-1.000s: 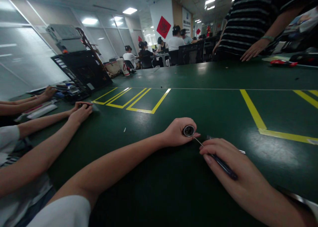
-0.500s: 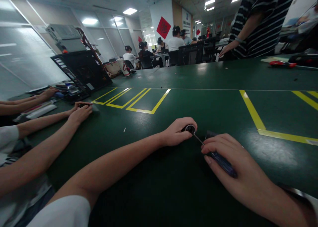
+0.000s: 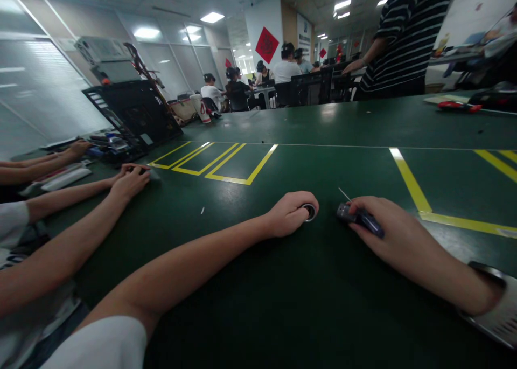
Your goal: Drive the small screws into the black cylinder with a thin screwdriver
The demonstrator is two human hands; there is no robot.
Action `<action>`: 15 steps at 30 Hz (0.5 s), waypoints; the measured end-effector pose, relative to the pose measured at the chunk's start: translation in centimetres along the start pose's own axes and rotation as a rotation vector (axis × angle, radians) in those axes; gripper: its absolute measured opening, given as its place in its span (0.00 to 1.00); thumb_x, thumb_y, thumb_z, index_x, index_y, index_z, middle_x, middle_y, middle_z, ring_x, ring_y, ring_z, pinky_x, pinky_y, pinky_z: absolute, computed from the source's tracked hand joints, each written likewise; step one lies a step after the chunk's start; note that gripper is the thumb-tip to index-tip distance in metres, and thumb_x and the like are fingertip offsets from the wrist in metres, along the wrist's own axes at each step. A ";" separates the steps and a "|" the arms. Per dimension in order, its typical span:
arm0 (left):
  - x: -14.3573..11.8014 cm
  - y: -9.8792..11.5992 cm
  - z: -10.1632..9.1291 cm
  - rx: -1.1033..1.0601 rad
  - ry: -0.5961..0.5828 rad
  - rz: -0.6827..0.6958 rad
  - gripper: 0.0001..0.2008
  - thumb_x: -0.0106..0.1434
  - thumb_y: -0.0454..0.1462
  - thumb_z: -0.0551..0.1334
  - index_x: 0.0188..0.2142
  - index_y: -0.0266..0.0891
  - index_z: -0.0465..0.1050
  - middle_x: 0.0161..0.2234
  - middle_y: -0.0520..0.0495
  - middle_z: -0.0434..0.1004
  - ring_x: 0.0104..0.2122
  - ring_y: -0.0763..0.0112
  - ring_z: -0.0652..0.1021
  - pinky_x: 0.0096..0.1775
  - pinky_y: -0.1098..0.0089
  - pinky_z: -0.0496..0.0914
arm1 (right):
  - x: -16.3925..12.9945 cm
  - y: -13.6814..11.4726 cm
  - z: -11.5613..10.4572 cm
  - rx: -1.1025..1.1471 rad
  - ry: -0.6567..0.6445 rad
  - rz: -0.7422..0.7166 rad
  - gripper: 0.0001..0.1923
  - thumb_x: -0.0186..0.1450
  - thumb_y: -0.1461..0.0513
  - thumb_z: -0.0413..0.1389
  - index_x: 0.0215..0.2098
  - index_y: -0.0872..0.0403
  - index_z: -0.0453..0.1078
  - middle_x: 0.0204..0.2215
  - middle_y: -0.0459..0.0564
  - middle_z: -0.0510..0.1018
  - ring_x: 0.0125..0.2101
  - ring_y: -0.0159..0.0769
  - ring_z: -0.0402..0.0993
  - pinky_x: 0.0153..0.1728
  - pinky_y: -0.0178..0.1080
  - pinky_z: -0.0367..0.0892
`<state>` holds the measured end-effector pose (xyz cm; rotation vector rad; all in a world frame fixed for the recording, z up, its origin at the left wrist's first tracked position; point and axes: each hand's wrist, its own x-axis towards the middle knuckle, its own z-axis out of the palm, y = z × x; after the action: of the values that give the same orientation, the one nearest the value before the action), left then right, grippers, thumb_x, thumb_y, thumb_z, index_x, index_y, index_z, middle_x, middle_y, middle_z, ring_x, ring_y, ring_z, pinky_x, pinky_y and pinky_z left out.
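My left hand [image 3: 286,216] is closed around a small round part [image 3: 311,211] with a silvery rim and a dark middle; the fingers hide the rest of it. To its right, my right hand [image 3: 390,226] grips a screwdriver [image 3: 370,223] by its dark bluish handle. The thin shaft points up and to the left, apart from the round part. At my right fingertips is a small dark grey block-like piece [image 3: 344,211]; I cannot tell whether the fingers hold it or only touch it.
Yellow tape [image 3: 228,180] marks outlines on the green table [image 3: 250,283]. A white scrap [image 3: 202,210] lies left of my hands. At the left, another person's hands [image 3: 131,180] work near a dark equipment panel [image 3: 135,113]. A red tool [image 3: 459,106] lies far right.
My right hand has drawn the screwdriver tip away from the round part and moved up to the dark grey piece. My left hand keeps its place, the round part turned slightly.
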<state>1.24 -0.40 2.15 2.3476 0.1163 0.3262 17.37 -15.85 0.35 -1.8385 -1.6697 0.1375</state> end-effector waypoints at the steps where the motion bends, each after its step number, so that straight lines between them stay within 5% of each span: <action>1: 0.0 0.0 0.0 0.001 -0.002 -0.006 0.08 0.53 0.30 0.47 0.26 0.35 0.63 0.26 0.49 0.63 0.29 0.73 0.66 0.35 0.71 0.63 | 0.0 0.0 0.1 0.013 -0.024 0.012 0.08 0.59 0.62 0.52 0.38 0.51 0.65 0.37 0.52 0.73 0.37 0.45 0.71 0.36 0.49 0.68; 8: -0.1 -0.1 -0.1 -0.010 -0.005 -0.002 0.08 0.55 0.30 0.47 0.27 0.35 0.63 0.27 0.50 0.64 0.29 0.73 0.66 0.34 0.71 0.63 | 0.5 0.4 -1.6 0.116 0.078 0.145 0.10 0.56 0.65 0.54 0.35 0.46 0.63 0.35 0.50 0.74 0.34 0.43 0.72 0.31 0.45 0.69; 15: -0.1 -0.1 -0.2 -0.017 -0.018 -0.027 0.08 0.55 0.30 0.47 0.27 0.35 0.63 0.27 0.49 0.64 0.29 0.73 0.66 0.35 0.71 0.64 | 0.7 9.8 -8.0 -0.162 0.164 0.414 0.17 0.48 0.67 0.62 0.36 0.55 0.69 0.30 0.55 0.75 0.28 0.39 0.72 0.25 0.42 0.64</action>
<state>1.10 -0.21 2.19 2.3296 0.1356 0.2920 29.77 -18.17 1.80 -2.2351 -1.2023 0.0238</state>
